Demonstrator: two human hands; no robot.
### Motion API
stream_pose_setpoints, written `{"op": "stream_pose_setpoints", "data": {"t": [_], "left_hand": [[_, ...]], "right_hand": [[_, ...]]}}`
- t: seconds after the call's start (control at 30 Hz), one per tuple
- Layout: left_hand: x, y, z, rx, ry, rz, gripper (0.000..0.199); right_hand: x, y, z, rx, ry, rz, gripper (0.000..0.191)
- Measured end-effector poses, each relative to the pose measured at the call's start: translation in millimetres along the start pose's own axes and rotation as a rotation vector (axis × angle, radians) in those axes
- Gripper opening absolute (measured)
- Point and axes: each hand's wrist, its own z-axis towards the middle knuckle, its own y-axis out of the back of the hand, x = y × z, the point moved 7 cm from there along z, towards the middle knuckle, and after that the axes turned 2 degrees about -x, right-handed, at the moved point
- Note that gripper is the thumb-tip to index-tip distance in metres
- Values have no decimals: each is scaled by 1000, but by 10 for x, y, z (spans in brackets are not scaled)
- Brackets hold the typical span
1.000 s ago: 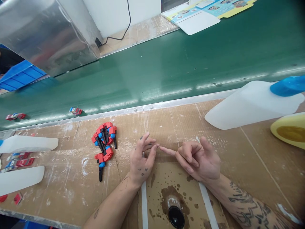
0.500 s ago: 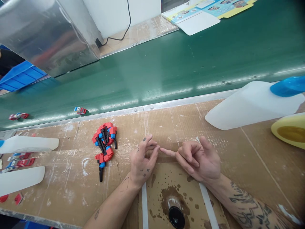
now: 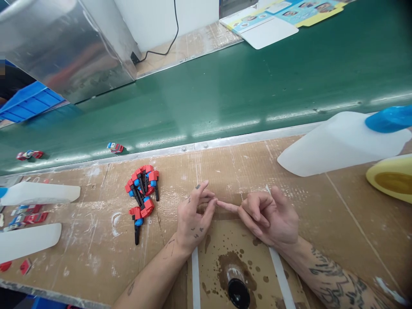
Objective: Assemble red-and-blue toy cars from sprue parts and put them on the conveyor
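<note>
The left hand (image 3: 195, 219) meets the right hand (image 3: 272, 218) at the fingertips; from here I can't tell either's grip.

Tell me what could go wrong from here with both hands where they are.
The small container with a black end sits in a dark stain between the forearms; a dropped forearm might knock it and perhaps spread liquid.

The red, blue and black toy parts lie in a loose cluster beside the left hand, so a sideways sweep could scatter them.

Any tiny piece where its fingertips meet the right hand could slip; I can't see one.
</note>
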Motion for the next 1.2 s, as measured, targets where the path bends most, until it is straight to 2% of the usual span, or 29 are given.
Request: {"op": "stream_pose_setpoints", "data": {"t": [0.3,0.63,0.8,1.03,1.1,1.2], "left_hand": [[79,5,-18,-49,95,-148,43],[4,2,-24,-51,-35,-73,45],[-21,5,-31,-50,-84,-28,51],[-70,-37,-53,17,-165,14,60],[-41,-34,-43,20,-125,-31,59],[62,-1,-16,-22,7,-177,53]], "right_hand": [[19,-24,10,5,6,-27,61],[19,-13,14,-14,5,2,62],[14,14,22,-37,-14,57,69],[3,27,24,-60,-48,103,71],[2,39,21,-68,-47,128,72],[2,72,24,-84,-50,172,73]]}}
